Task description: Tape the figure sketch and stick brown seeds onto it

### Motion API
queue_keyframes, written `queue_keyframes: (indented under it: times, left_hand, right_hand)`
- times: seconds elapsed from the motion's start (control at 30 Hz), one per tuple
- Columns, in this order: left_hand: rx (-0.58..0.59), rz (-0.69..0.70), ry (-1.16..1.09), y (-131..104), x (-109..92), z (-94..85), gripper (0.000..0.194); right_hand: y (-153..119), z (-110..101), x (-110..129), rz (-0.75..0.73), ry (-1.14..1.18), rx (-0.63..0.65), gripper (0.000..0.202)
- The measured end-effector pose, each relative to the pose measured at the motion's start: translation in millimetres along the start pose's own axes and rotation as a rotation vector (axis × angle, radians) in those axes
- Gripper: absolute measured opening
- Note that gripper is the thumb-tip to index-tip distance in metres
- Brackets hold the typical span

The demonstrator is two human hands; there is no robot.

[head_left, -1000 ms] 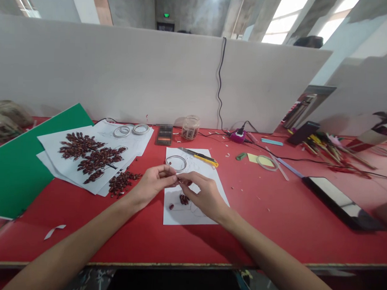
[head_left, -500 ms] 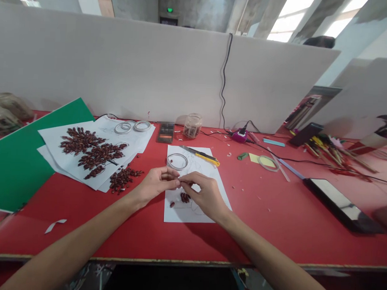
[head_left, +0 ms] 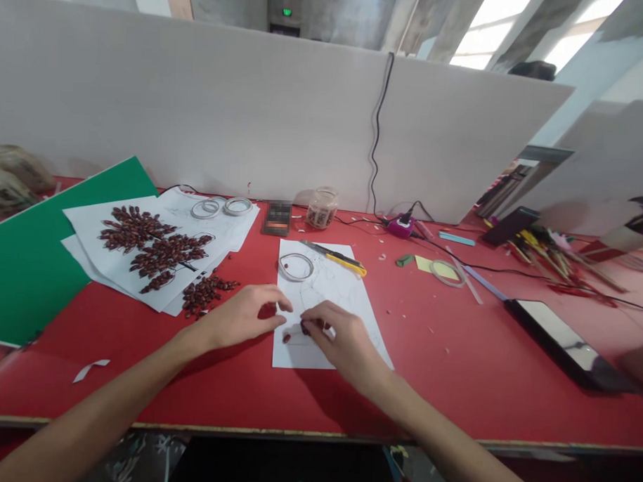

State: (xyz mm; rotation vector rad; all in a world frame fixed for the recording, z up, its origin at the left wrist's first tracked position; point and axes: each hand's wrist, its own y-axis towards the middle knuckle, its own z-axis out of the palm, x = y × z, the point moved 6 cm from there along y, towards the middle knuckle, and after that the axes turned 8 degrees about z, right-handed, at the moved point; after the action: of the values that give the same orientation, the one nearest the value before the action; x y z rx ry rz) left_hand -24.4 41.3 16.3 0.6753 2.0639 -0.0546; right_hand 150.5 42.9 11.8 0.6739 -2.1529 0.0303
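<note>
A white sheet of paper (head_left: 345,298) with faint drawn lines lies in front of me. My right hand (head_left: 344,340) is pinched over its lower part, with fingertips at a few dark brown seeds (head_left: 304,328) that it mostly covers. Whatever sits between those fingertips is hidden. One loose seed (head_left: 286,338) lies to the left on the same sheet. My left hand (head_left: 250,312) hovers at the paper's left edge, thumb and fingers apart, holding nothing. Beside it is a pile of brown seeds (head_left: 206,294).
A roll of clear tape (head_left: 295,277) and a yellow utility knife (head_left: 347,263) lie on the paper's far part. Seeds form a leafy shape (head_left: 152,246) on sheets at left. A glass jar (head_left: 321,207), a phone-like device (head_left: 277,218) and a purple plug adapter (head_left: 400,227) stand behind.
My hands were together, fingertips meeting above the paper. Now they are apart: the left has opened and drawn back left, and the right has come down to the seeds.
</note>
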Motion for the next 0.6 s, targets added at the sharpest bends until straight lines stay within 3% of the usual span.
queue_keyframes:
  times: [0.23,0.47,0.6]
  left_hand:
    - [0.080,0.010,0.050,-13.7,10.4,5.0,0.016]
    - [0.094,0.038,0.080,-14.3,9.0,8.5,0.017]
    - [0.133,0.066,0.127,-15.4,4.4,11.3,0.018]
  right_hand:
    - [-11.0,24.1,11.8,-0.156,-0.427,0.082,0.022]
    - [-10.1,15.6,9.1,-0.064,-0.266,0.101,0.015]
    - [-8.9,14.1,7.1,-0.045,-0.355,0.068,0.013]
